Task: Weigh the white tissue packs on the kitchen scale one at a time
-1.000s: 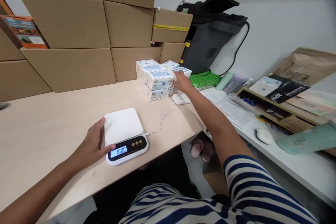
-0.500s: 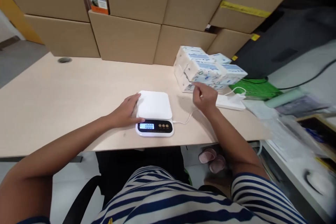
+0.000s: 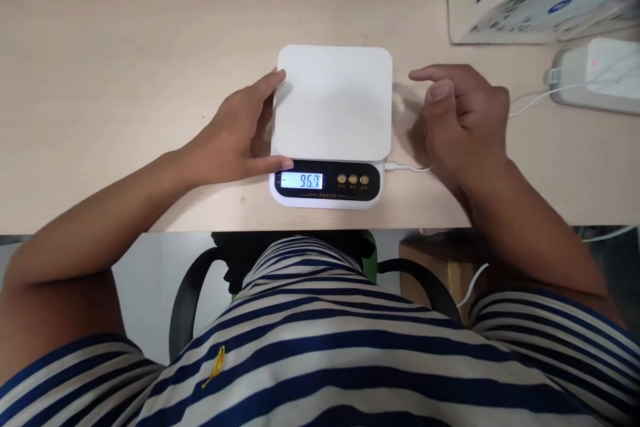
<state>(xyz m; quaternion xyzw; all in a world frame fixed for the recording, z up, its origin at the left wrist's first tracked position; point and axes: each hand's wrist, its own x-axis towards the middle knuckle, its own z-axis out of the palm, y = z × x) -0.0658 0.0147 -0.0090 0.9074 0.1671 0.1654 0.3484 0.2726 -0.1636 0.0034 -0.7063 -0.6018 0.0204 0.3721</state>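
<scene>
A white digital kitchen scale (image 3: 334, 103) sits near the table's front edge with nothing on its platform. Its lit display reads 96.7, with a small dash at the left; three gold buttons are beside it. My left hand (image 3: 233, 130) holds the scale's left side, index fingertip at the upper left edge and thumb beside the display; the other fingers are partly hidden. To the right of the scale my right hand (image 3: 465, 120) hovers with the index finger extended, thumb apart from it and remaining fingers curled. It holds nothing and does not touch the scale.
A white cable (image 3: 405, 167) runs from the scale's right side behind my right hand. At the right lies a white power strip (image 3: 600, 77), with wrapped, printed packs (image 3: 505, 3) behind it. Below the table edge are black chair armrests (image 3: 183, 310) and a cardboard box (image 3: 435, 270).
My view has tilted down and closer to the scale. The display went from 100.0 to 96.7. My left hand stays at the scale; my right hand keeps its index finger extended.
</scene>
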